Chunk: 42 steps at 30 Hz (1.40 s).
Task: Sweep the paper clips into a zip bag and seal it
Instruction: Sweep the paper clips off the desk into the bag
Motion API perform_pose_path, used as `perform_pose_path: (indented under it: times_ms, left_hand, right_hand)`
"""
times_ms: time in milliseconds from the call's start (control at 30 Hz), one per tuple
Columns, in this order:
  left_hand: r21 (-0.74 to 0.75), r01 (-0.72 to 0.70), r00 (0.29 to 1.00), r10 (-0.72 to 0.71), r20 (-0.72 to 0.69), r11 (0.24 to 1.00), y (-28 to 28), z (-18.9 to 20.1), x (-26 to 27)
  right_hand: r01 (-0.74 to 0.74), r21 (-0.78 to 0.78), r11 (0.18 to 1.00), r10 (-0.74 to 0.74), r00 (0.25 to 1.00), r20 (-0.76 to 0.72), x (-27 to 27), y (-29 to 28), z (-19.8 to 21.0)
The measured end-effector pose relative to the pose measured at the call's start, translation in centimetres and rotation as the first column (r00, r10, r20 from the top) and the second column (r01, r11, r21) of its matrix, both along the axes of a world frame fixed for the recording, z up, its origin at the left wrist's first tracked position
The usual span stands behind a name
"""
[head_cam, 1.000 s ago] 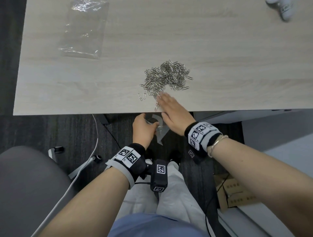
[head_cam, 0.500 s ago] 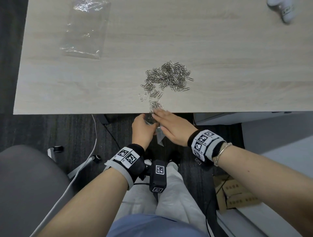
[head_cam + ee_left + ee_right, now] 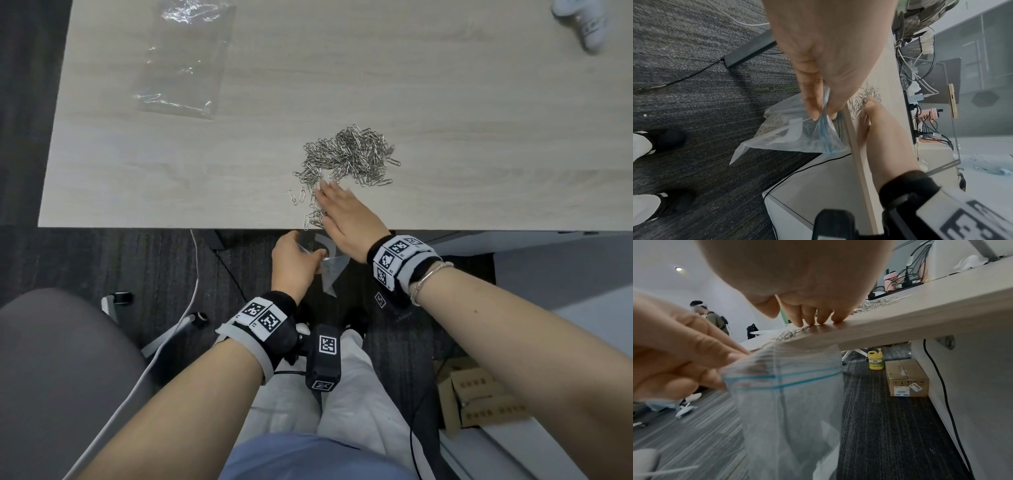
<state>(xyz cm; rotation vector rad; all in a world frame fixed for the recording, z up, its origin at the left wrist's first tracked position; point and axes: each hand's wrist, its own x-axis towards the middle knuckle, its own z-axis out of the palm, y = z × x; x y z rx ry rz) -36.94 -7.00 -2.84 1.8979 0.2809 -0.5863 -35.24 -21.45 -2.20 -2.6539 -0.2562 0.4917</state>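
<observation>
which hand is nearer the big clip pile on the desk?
Right. The right hand lies flat on the table, fingers at the near edge of the paper clip pile. The left hand is below the table edge, pinching the zip bag.

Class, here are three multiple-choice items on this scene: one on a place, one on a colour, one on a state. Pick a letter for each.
1. Where is the zip bag that the left hand pinches?
A. flat on the table
B. below the table's near edge
C. on the chair

2. What colour are the bag's zip lines?
A. red
B. blue
C. green

3. How is the right hand?
A. fingers straight on the table by the paper clips
B. a fist in the air
C. gripping the bag

Key: 1 B, it hangs under the edge; 2 B, blue lines cross its top; 3 A, fingertips lie flat among clips.
</observation>
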Motion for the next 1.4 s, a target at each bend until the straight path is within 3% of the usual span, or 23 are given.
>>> perform_pose_path:
  times_ms: [200, 367, 567, 733, 867, 1100, 1267, 1333, 1400]
  left_hand:
    - [0.007, 0.007, 1.000, -0.007, -0.006, 1.000, 0.5, 0.0, 0.2]
    - [-0.011, 0.012, 1.000, -0.012, 0.002, 1.000, 0.6, 0.2, 0.1]
    - [-0.006, 0.021, 1.000, -0.021, -0.004, 1.000, 0.9, 0.2, 0.1]
    - [0.003, 0.035, 0.999, -0.035, -0.017, 0.999, 1.4, 0.2, 0.4]
    - [0.033, 0.072, 0.997, -0.071, -0.024, 0.997, 1.8, 0.3, 0.7]
    - [0.010, 0.081, 0.996, -0.080, -0.045, 0.997, 2.0, 0.6, 0.7]
    - [-0.005, 0.112, 0.993, -0.112, -0.031, 0.994, 1.9, 0.6, 0.6]
    - [0.003, 0.112, 0.993, -0.112, -0.038, 0.994, 1.6, 0.4, 0.6]
    - [0.015, 0.117, 0.993, -0.116, -0.037, 0.993, 1.3, 0.4, 0.5]
  right_hand:
    - [-0.110, -0.033, 0.993, 0.110, 0.994, -0.020, -3.0, -0.1, -0.1]
    - [-0.185, 0.067, 0.980, 0.187, 0.982, -0.024, -4.8, 0.2, 0.0]
    - [-0.059, 0.142, 0.988, 0.053, 0.997, 0.050, -2.6, 0.9, 0.7]
    - [-0.077, 0.029, 0.997, 0.076, 0.997, 0.012, 1.4, 2.8, 0.4]
    - [-0.145, -0.038, 0.989, 0.144, 0.989, -0.025, 1.2, 2.9, 0.1]
    - [-0.223, 0.152, 0.963, 0.236, 0.969, -0.077, -3.4, 1.9, 0.8]
    - [-0.056, 0.217, 0.974, 0.055, 0.998, 0.014, -2.8, 0.7, 1.6]
    - [0.113, 0.193, 0.975, -0.130, 0.988, 0.079, -1.4, -0.8, 1.8]
    - [0.360, 0.216, 0.907, -0.386, 0.918, 0.090, 0.5, -2.9, 1.6]
